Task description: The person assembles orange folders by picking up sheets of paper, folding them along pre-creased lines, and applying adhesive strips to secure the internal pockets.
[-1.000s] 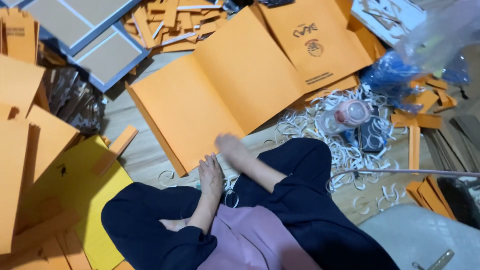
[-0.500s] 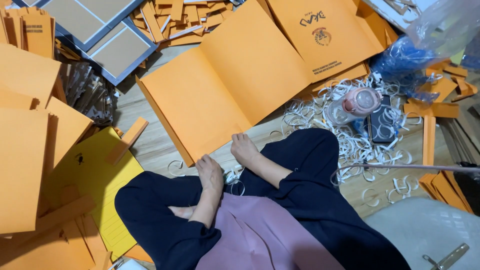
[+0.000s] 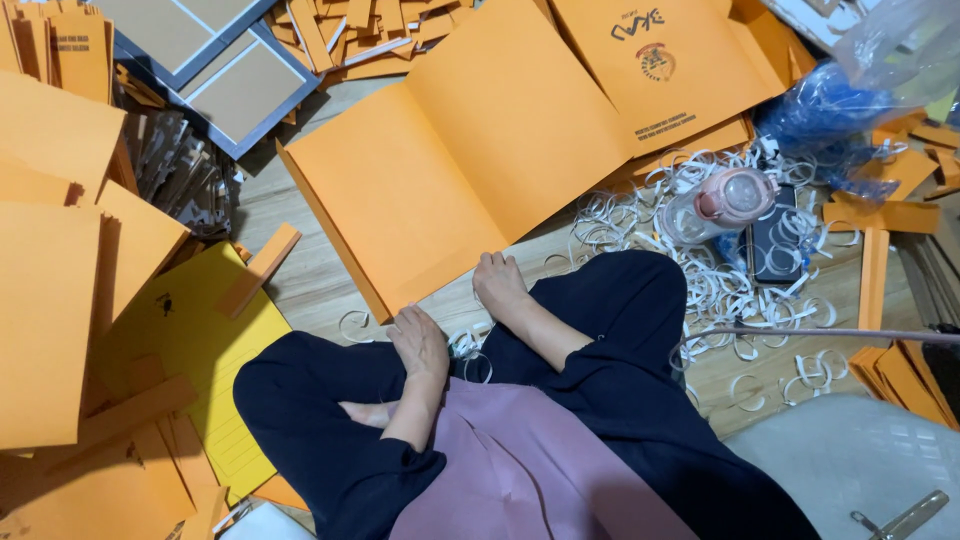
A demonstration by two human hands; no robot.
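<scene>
I sit cross-legged on the floor in dark trousers [image 3: 640, 300] and a pink top. My right hand [image 3: 498, 285] rests palm down at the near edge of a large open orange card folder [image 3: 450, 160] and holds nothing. My left hand [image 3: 420, 340] lies empty just in front of my lap, beside curled white paper strips [image 3: 465, 345]. A bare foot [image 3: 365, 412] shows under my left forearm.
Stacks of orange card [image 3: 50, 300] and a yellow sheet [image 3: 190, 350] lie at the left. Grey framed boards [image 3: 200, 70] are behind them. A printed orange folder [image 3: 660, 60], a pink-capped bottle [image 3: 725, 200], a dark phone [image 3: 775, 240] and blue plastic bags [image 3: 830, 120] sit at the right among white strips.
The view has shifted slightly. My right hand, blurred and moving a second ago, has settled at the folder's near edge. My left hand has stayed in place.
</scene>
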